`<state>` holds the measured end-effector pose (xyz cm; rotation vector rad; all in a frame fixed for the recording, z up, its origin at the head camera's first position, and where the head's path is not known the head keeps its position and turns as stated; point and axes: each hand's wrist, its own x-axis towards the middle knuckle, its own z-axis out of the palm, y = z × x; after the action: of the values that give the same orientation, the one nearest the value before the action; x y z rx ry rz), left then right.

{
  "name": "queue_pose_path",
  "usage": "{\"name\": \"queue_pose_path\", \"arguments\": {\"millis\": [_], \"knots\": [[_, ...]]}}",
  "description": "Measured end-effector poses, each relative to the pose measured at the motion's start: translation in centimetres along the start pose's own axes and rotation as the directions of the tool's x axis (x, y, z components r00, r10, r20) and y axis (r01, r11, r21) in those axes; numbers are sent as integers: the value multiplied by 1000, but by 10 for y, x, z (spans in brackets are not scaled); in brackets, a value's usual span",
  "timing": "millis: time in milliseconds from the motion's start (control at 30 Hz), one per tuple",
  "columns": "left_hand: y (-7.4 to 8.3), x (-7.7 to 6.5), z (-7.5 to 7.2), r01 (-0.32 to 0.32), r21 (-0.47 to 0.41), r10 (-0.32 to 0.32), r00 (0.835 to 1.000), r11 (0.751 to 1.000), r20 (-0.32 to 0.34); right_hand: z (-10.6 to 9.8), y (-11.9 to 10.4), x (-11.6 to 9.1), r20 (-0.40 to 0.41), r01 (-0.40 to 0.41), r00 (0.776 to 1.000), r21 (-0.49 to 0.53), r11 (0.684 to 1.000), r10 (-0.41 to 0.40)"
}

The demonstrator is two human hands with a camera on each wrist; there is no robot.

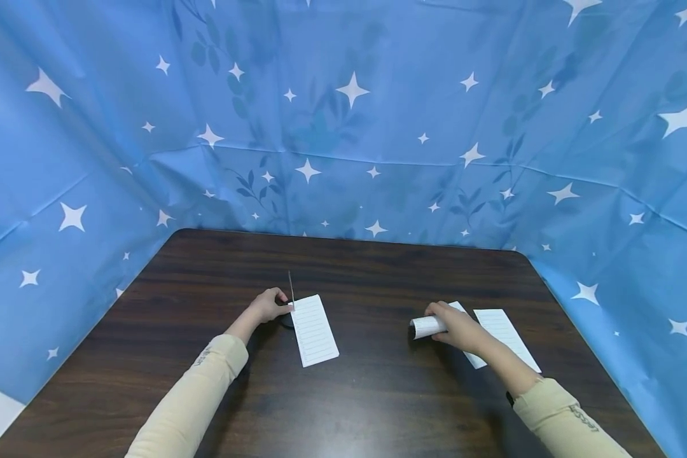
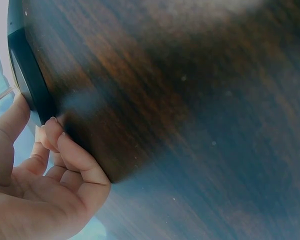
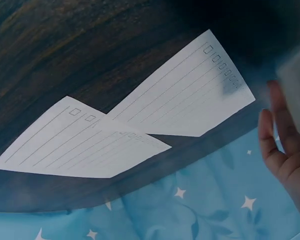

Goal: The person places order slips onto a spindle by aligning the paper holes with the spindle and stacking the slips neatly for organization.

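Currently, left hand [image 1: 269, 307]: thumb and fingertips pinching a dark object [image 2: 34, 75], its kind unclear, at the far-left corner of a lined card
Lined card [image 1: 316, 332]: on the table [image 1: 366, 407], well in from its left edge
Right hand [image 1: 453, 324]: fingers curled over a rolled white paper [image 1: 425, 327]
Lined pair [image 3: 185, 95]: overlapping, toward the table's right edge
Starry curtain [image 1: 389, 121]: beyond the table's far edge
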<state>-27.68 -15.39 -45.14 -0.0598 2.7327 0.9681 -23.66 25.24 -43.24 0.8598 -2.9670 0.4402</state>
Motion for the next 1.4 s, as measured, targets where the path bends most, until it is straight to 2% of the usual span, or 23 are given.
{"name": "queue_pose_path", "arguments": {"millis": [100,200,433,500,567,667,767,867,933,1067,1267,1400], "knots": [[0,0,-1,15,-10,-15,1000,1000,11,1,0,4,-68,-20,997,70,997,25],[1,0,-3,22,-17,-22,1000,1000,18,2,-1,6,-89,-50,994,161,986,65],[4,-2,-2,33,-12,-33,999,999,19,0,-4,6,29,-115,993,348,931,111],[5,-3,-2,38,-16,-38,999,999,17,2,-4,7,36,-124,992,421,899,120],[5,-4,-3,36,-18,-36,999,999,17,3,-5,7,2,-112,992,479,870,126],[5,-3,-3,34,-25,-34,999,999,19,7,-7,8,-122,-46,984,528,848,129],[3,-2,-2,19,-19,-18,1000,1000,19,11,-10,8,-265,20,954,516,856,137],[2,-1,-2,14,-22,-14,1000,1000,18,15,-11,9,-326,14,929,503,864,174],[2,-1,-1,18,-25,-17,1000,1000,20,16,-11,10,-321,-15,923,520,854,212],[2,-2,-2,25,-32,-24,999,999,22,18,-12,14,-260,-118,918,545,830,301],[3,-2,-3,46,-52,-44,998,998,35,19,-17,19,-256,-242,884,467,851,392],[4,-2,-4,49,-59,-46,998,997,44,21,-19,21,-268,-263,873,444,857,407]]}}
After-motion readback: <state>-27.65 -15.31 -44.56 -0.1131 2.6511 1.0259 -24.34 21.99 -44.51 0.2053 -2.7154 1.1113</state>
